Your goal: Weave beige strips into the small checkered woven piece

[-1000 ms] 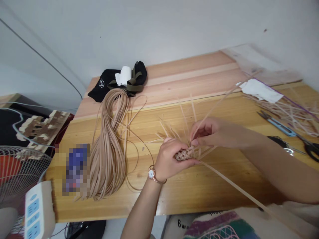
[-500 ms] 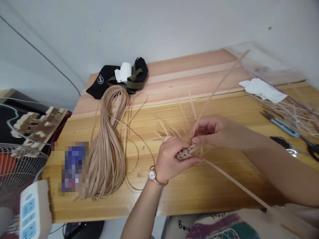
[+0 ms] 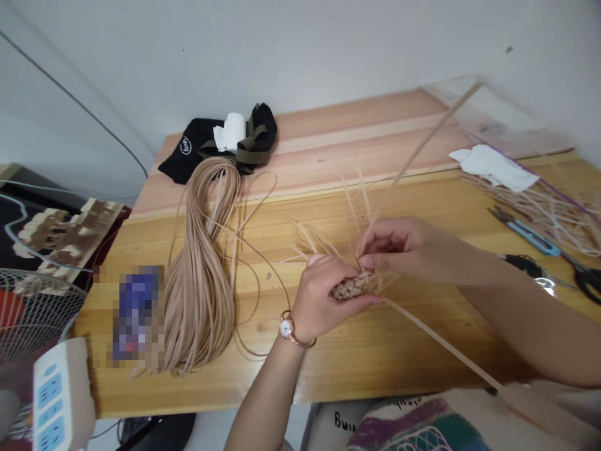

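Observation:
My left hand [image 3: 323,291] is closed around a small woven piece [image 3: 350,288] of tan flat strips, its thumb along the near edge. Loose strip ends fan out from the weave on its far side. At the right edge of the weave, my right hand [image 3: 392,247] pinches a long flat strip [image 3: 417,150] between thumb and fingers; it rises toward the back right. Another long strip [image 3: 436,338] runs from the weave down toward my lap. The fingertips of both hands are close together, and part of the weave is hidden under the left hand.
A big bundle of tan strips [image 3: 201,282] lies on the wooden table at the left, behind it a black bag [image 3: 188,147] with a white paper roll [image 3: 232,131]. Blue pliers [image 3: 526,232], black-handled scissors [image 3: 589,282] and white tissue [image 3: 495,168] lie right. A power strip [image 3: 63,394] stands front left.
Both hands keep their grip in nearly the same place. The upright strip in my right hand has swung slightly to the right, and the view has shifted a little.

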Motion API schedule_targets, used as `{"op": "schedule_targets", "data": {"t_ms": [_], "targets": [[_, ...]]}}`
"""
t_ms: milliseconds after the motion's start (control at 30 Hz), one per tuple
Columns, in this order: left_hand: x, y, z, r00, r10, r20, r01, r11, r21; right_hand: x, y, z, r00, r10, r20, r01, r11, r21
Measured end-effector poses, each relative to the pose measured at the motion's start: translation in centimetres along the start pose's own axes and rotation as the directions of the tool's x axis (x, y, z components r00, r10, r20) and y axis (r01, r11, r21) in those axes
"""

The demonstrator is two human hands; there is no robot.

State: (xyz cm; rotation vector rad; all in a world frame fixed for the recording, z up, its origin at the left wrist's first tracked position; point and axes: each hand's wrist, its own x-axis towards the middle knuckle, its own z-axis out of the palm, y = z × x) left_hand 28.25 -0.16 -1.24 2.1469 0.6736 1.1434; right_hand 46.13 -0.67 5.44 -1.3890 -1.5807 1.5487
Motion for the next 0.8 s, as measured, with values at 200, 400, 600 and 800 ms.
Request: {"op": "schedule_targets", "data": {"t_ms": [200, 400, 600, 800], "targets": [[-0.1, -0.1, 0.0, 1.000, -0.024, 0.014, 0.024, 1.000, -0.006, 0.0, 0.0, 0.0, 1.000, 0.004, 0.001, -0.004, 1.000, 0.018], [0.0, 0.0, -0.1, 1.000, -0.009, 0.000, 0.009, 1.000, 0.009, -0.3, 0.2, -0.1, 1.000, -0.019, -0.019, 0.018, 1.000, -0.023], [0.0, 0.0, 0.0, 1.000, 0.001, 0.000, -0.001, 1.000, 0.007, -0.4, 0.9, -0.4, 0.999, -0.039, -0.004, 0.038, 0.999, -0.017], [-0.1, 0.2, -0.1, 1.000, -0.003, -0.005, 0.003, 1.000, -0.029, -0.5, 0.8, -0.7, 0.999, -0.018, 0.046, 0.015, 0.998, 0.064]]}}
